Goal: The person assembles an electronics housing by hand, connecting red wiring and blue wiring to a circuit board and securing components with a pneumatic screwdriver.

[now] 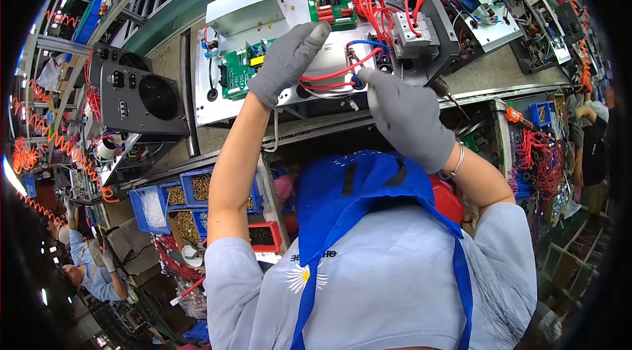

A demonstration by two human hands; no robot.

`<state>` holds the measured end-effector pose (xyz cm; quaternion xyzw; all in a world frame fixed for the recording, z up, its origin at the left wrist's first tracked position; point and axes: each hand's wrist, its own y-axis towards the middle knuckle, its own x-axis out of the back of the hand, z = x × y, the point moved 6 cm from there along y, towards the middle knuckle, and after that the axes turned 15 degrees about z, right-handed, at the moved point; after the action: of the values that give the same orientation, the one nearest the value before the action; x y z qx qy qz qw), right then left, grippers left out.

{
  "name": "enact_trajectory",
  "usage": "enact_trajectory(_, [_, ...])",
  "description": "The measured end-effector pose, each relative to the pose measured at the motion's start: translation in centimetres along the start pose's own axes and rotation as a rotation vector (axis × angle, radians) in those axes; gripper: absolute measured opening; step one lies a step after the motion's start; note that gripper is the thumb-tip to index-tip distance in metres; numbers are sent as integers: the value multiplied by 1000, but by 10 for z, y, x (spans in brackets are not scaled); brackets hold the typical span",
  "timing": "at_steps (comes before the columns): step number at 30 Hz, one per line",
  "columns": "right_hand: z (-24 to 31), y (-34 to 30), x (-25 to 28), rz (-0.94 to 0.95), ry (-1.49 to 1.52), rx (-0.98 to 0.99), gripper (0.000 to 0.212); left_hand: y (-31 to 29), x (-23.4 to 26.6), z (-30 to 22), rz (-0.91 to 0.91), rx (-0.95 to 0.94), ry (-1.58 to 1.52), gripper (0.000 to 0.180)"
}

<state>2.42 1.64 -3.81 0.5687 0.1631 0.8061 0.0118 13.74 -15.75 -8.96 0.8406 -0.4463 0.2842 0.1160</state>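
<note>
Both my hands wear grey gloves and are over an open electronic unit with a white base plate [205, 110]. My left hand [289, 64] lies with its fingers stretched out along a silver metal block [332, 60], beside a green circuit board [237, 72]. My right hand [405, 110] is closed, its fingertips at the block's near right corner, by blue-sleeved wire ends. Whatever it pinches is hidden. Red wires [336, 75] run between the two hands. Behind them are a second green board [332, 9], a coil of red wire [368, 4] and a pale breaker [413, 34].
A dark case with a fan [141, 97] stands at the left. A black power screwdriver [440, 87] is right of my right hand, and an orange-handled one [519, 118] is farther right. Blue bins [150, 208] with screws sit below the bench edge. Other people work at both sides.
</note>
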Motion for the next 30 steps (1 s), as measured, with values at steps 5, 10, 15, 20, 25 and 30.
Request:
enact_trajectory(5, [-7, 45, 23, 13, 60, -37, 15, 0, 0, 9, 18, 60, -65, 73])
enact_trajectory(10, [-19, 69, 28, 58, 124, -67, 14, -5, 3, -10, -37, 11, 72, 71])
enact_trajectory(15, [-33, 81, 27, -10, 99, -25, 14, -1, 6, -7, -34, -1, 73, 72])
enact_trajectory(20, [-19, 74, 32, 100, 24, -42, 14, -5, 6, 2, -23, 35, 19, 69])
enact_trajectory(25, [-4, 57, 73, 264, 418, 62, 19, -51, 26, -79, -377, -383, 315, 40])
enact_trajectory(30, [-5, 55, 54, 373, 1019, 44, 30, -71, -35, -101, 309, -153, -520, 32])
